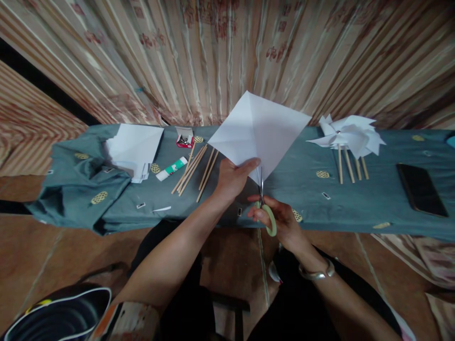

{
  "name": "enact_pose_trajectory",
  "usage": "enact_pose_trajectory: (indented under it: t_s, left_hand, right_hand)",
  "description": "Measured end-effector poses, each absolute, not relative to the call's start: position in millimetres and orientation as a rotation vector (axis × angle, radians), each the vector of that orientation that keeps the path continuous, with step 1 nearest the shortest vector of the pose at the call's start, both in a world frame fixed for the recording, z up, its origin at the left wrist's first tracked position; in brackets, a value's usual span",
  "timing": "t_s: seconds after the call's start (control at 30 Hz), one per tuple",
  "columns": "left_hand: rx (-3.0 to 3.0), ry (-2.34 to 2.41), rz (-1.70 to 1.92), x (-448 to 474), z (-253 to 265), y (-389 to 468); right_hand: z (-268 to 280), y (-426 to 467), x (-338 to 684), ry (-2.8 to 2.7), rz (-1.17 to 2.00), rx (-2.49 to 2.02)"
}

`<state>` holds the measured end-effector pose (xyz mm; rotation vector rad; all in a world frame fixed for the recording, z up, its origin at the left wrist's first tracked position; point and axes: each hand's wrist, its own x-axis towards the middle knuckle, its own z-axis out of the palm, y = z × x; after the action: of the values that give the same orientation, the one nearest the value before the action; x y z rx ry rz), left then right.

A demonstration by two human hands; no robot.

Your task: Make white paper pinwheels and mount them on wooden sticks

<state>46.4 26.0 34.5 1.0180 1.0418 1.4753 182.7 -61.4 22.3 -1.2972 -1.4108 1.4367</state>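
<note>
Tabletop point(377, 201): one paper stack point(137, 144) toward the left edge; one glue stick point(172, 168); one open box point(185, 138); at least five loose wooden sticks point(192, 169); one paper sliver point(162, 209); four pinwheel handles point(348, 163) and one smartphone point(421, 189) toward the right edge. Above: one creased sheet point(261, 125); one pair of scissors point(273, 223).

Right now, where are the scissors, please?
In the head view, the right hand holds the green-handled scissors at the lower corner of the creased paper.

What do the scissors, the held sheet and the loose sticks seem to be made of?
Scissors: blades probably steel, smooth, judging by their grey shine; the pale green handle looks like matte plastic.
Held sheet: apparently plain white paper, matte, with straight fold creases.
Loose sticks: likely wood or bamboo, unpainted, from their even tan colour; which one, I can't tell.
</note>
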Motion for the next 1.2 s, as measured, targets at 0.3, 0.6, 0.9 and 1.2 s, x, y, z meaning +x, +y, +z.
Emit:
enact_pose_trajectory:
  t_s: [0.3, 0.6, 0.9, 1.2]
  left_hand:
    - [1.033, 1.032, 1.479, 46.3, 34.3, 26.6]
    - [1.017, 1.050, 1.459, 46.3, 34.7, 27.7]
    - [1.007, 1.043, 1.467, 46.0, 33.9, 28.5]
    - [1.039, 1.074, 1.452, 43.3, 34.7, 27.0]
  right_hand:
    - [20.3, -62.5, 180.7, -1.342, 1.452, -1.312]
    - [16.1, -62.5, 178.9, -1.279, 1.484, -1.344]
    - [16.8, -63.4, 177.6, -1.354, 1.440, -1.350]
    - [18.3, -64.7, 173.5, -1.284, 1.484, -1.357]
